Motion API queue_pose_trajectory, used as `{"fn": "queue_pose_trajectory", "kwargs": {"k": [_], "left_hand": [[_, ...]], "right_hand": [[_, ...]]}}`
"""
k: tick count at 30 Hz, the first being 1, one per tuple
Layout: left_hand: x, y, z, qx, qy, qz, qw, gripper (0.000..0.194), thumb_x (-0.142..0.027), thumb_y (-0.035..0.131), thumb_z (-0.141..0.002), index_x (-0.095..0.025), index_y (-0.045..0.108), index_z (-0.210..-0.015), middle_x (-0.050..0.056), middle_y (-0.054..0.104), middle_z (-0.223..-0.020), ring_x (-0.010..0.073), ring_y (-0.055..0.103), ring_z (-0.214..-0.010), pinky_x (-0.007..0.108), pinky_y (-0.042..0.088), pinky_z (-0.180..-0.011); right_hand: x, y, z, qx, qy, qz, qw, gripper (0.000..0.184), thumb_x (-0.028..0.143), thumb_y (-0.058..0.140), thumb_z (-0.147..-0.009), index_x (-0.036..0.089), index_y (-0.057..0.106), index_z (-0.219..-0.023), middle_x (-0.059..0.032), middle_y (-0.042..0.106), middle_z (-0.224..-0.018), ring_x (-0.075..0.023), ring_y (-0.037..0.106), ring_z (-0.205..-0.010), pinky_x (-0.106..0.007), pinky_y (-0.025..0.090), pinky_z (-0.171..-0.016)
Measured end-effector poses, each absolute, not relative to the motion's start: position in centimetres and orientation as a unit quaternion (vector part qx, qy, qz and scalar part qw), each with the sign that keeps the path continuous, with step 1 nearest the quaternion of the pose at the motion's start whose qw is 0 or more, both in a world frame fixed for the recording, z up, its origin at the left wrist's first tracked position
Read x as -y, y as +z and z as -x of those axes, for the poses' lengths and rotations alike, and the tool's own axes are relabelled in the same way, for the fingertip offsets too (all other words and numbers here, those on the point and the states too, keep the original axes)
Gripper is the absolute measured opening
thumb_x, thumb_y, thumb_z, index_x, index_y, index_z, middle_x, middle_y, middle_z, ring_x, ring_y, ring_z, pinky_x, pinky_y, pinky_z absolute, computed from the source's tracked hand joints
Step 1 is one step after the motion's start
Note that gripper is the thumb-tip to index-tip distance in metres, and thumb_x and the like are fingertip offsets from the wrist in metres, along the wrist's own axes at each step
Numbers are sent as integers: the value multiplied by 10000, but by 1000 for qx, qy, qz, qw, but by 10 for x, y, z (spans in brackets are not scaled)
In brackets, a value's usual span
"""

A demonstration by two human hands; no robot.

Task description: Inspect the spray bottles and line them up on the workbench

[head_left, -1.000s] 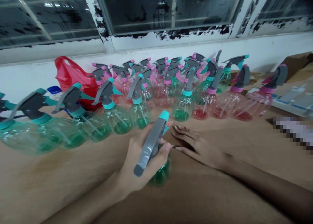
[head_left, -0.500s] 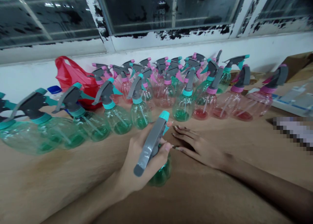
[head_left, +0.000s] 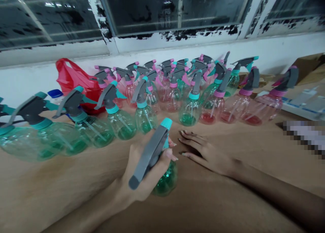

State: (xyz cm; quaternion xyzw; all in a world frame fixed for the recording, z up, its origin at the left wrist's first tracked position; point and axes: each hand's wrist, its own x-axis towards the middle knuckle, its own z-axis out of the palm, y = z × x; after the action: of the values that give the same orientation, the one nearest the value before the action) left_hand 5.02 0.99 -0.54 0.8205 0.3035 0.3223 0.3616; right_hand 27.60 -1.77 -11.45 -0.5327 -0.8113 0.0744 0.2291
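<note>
My left hand point(head_left: 142, 168) is wrapped round the neck of a green spray bottle point(head_left: 165, 180) with a grey trigger head and teal nozzle; the bottle leans toward me on the brown table point(head_left: 76, 182). My right hand point(head_left: 205, 151) lies flat on the table just right of the bottle, fingers stretched out and holding nothing. Beyond both hands stand several green spray bottles point(head_left: 119, 119) in a row on the left and a cluster of pink spray bottles point(head_left: 238, 104) toward the middle and right.
A red plastic bag point(head_left: 72, 77) lies by the white wall behind the bottles, with a blue cap point(head_left: 55, 93) beside it. A cardboard box point(head_left: 308, 65) and a flat white and blue pack point(head_left: 302, 106) sit at the right. Windows run above.
My left hand has tipped the held bottle's grey trigger head back toward me and slightly left. My right hand has stayed flat in place.
</note>
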Motion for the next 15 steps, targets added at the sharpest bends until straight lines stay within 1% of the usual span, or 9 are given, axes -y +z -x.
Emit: {"fn": "queue_pose_trajectory", "kwargs": {"k": [2, 3, 6, 8, 11, 15], "left_hand": [[-11, -5, -51, -292, 325, -826, 357, 97, -248, 451, -843, -238, 540, -878, 22, 652, -806, 203, 681, -752, 357, 540, -722], [-12, -6, -51, -292, 324, -829, 351, 103, -244, 459, -834, -241, 544, -892, 18, 652, -781, 202, 675, -733, 360, 539, -713], [-12, -7, -54, -310, 312, -836, 329, 234, -267, 480, -821, -250, 547, -1045, 4, 658, -717, 197, 651, -672, 368, 535, -709], [-12, -9, -54, -325, 308, -838, 313, 302, -299, 486, -819, -246, 546, -1111, 10, 659, -719, 204, 646, -686, 375, 532, -723], [-12, -10, -54, -330, 314, -838, 301, 318, -320, 489, -813, -235, 570, -1108, 28, 652, -757, 214, 642, -720, 371, 530, -718], [-11, -9, -54, -326, 316, -834, 314, 341, -306, 483, -816, -232, 554, -1141, 33, 644, -769, 209, 625, -715, 379, 522, -725]], "right_hand": [[18, -115, -276, 811, 74, 530, 235, 520, 460, 424, -912, 248, 372, -1384, -61, 401, -1436, -229, 318, -1342, -484, 311, -1087], [18, -115, -276, 811, 73, 530, 238, 518, 459, 425, -911, 251, 372, -1383, -60, 404, -1435, -231, 319, -1341, -488, 313, -1086], [18, -115, -276, 810, 68, 532, 237, 523, 459, 419, -914, 245, 364, -1388, -64, 404, -1434, -227, 315, -1343, -482, 312, -1088], [18, -114, -276, 810, 71, 534, 230, 535, 463, 416, -914, 237, 353, -1395, -68, 398, -1438, -225, 310, -1345, -471, 306, -1093], [18, -113, -275, 813, 75, 534, 222, 540, 468, 416, -913, 233, 355, -1395, -71, 390, -1443, -228, 302, -1349, -470, 298, -1096], [17, -115, -276, 815, 65, 532, 221, 532, 463, 406, -919, 232, 353, -1394, -73, 383, -1447, -223, 303, -1349, -477, 301, -1093]]}}
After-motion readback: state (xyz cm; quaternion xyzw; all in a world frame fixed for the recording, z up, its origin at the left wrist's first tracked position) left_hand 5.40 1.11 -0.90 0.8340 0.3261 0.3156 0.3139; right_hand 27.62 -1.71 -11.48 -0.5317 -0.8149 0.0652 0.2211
